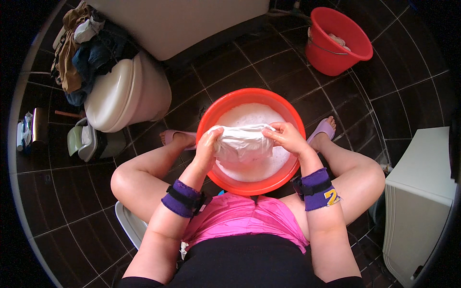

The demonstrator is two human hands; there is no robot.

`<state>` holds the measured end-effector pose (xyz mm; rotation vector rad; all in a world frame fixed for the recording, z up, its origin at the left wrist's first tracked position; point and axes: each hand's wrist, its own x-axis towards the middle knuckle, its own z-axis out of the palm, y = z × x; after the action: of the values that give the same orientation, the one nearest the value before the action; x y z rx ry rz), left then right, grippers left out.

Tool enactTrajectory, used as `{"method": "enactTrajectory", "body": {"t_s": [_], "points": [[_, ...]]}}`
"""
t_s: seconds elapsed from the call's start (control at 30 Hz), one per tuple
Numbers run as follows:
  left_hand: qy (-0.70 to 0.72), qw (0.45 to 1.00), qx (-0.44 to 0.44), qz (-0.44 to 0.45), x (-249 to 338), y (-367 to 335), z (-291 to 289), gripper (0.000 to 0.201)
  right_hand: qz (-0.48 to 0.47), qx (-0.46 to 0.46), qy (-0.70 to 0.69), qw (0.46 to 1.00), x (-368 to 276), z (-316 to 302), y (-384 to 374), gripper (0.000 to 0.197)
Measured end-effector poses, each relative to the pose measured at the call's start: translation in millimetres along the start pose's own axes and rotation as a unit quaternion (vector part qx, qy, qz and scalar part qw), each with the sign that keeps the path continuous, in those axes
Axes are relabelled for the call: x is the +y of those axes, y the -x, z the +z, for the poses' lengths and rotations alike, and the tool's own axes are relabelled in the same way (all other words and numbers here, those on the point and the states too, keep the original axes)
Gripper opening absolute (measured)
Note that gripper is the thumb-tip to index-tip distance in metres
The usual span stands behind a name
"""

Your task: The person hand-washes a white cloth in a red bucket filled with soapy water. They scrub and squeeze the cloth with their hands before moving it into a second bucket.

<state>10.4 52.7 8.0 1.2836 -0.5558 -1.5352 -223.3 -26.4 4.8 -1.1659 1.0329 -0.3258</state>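
A wet white cloth (242, 141), perhaps a small garment, is stretched between my two hands. Below it stands a red basin (298, 169) with white suds (249, 113) inside. My left hand (208, 146) grips the cloth's left end, thumb on top. At the upper right corner, my right hand (284, 137) pinches it between thumb and fingers. The cloth hangs down toward the foam, and whether its lower edge touches the water I cannot tell. It hides part of the basin's middle.
A red bucket (331, 57) with pale cloth in it stands at the far right. Left are a white toilet (149, 91) with clothes (93, 53) piled on it and a small bin (108, 144). A white cabinet (418, 192) stands at right. Dark tiles (62, 201) cover the floor.
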Motion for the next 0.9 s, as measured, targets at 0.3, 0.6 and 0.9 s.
{"method": "enactTrajectory", "body": {"t_s": [0.3,0.6,0.9], "points": [[-0.064,0.995,0.05,0.058,-25,-12,20,0.026,-0.246,0.287,0.075,0.923,-21,81,3,0.022],[0.157,0.972,0.092,-0.146,-25,5,54,0.031,-0.288,0.308,0.336,0.842,-22,83,-8,0.021],[0.144,0.968,0.074,-0.192,-20,5,58,0.022,-0.256,0.304,0.341,0.852,-29,85,-6,0.025]]}}
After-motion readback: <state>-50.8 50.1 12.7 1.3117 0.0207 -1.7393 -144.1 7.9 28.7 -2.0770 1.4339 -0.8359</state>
